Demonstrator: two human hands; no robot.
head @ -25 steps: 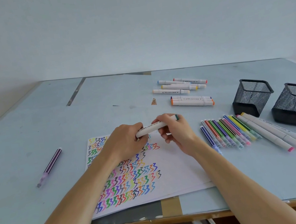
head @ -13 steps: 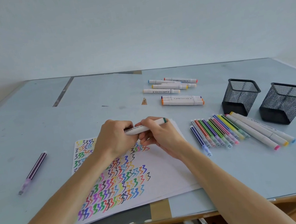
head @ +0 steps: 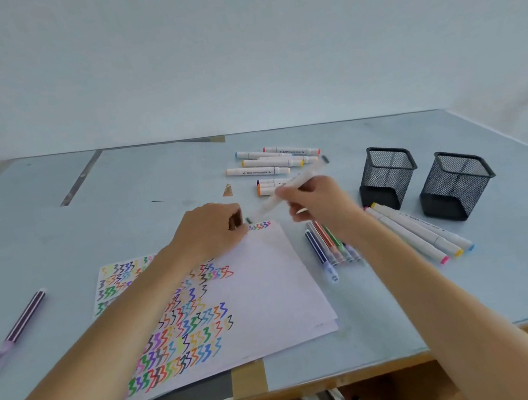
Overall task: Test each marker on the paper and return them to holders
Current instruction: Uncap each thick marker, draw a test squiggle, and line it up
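Landmark: sheet of white paper (head: 262,289) covered on its left half with rows of coloured zigzag test strokes, lying on the pale blue tabletop (head: 58,251).

Right hand (head: 319,203): raised above the paper's far right corner, fingers curled round a white-barrelled marker (head: 288,189). Marker is motion-blurred and tilted, lower end toward the paper's far edge, upper end pointing away to the right. A small dark tip shows at the lower end; cap state cannot be told.

Left hand (head: 212,229): at the paper's far edge, fingers curled in with thumb against them. Whether it pinches anything cannot be made out, the fingers hide it.

Right of the paper, just beside its edge: row of thin striped felt pens (head: 326,248), partly hidden under the right forearm. Further right: three thick white markers with pink, yellow and blue ends (head: 414,232), side by side.

Beyond those, right of the paper: two black wire-mesh square holders (head: 386,167), (head: 455,181), upright, apart from each other.

Beyond the paper's far edge: loose cluster of thick white markers (head: 267,163) lying flat.

Well left of the paper: single purple striped pen (head: 18,327), lying alone.
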